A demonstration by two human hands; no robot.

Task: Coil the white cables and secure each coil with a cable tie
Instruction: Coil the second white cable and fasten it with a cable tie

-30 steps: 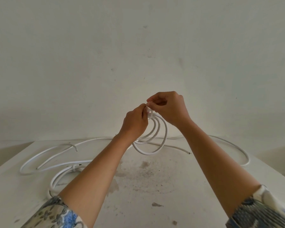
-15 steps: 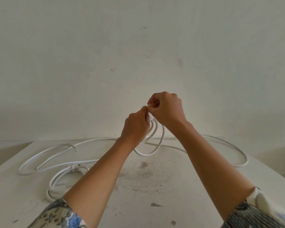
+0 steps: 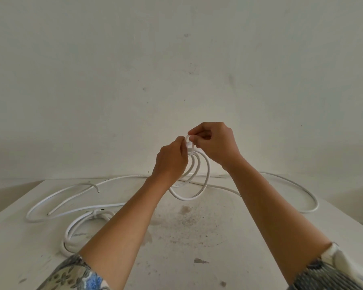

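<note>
A small coil of white cable [image 3: 199, 181] hangs in the air above the table, held at its top between both hands. My left hand [image 3: 171, 162] grips the top of the coil from the left. My right hand [image 3: 215, 143] pinches a white cable tie [image 3: 189, 143] wrapped round the coil's top. A second coil [image 3: 80, 227] lies on the table at the left, bound by a tie [image 3: 95, 213]. Loose white cable [image 3: 298, 191] loops across the table at the right, and another length [image 3: 57, 197] curves at the left.
The white table [image 3: 187, 248] is stained and speckled in the middle, with its far edge against a plain pale wall [image 3: 176, 70]. The table's left and right edges slope away at both sides.
The hands dipped and closed together half a second ago, then rose slightly again. The right hand's fingers have shifted on the tie; the hanging coil swung a little.
</note>
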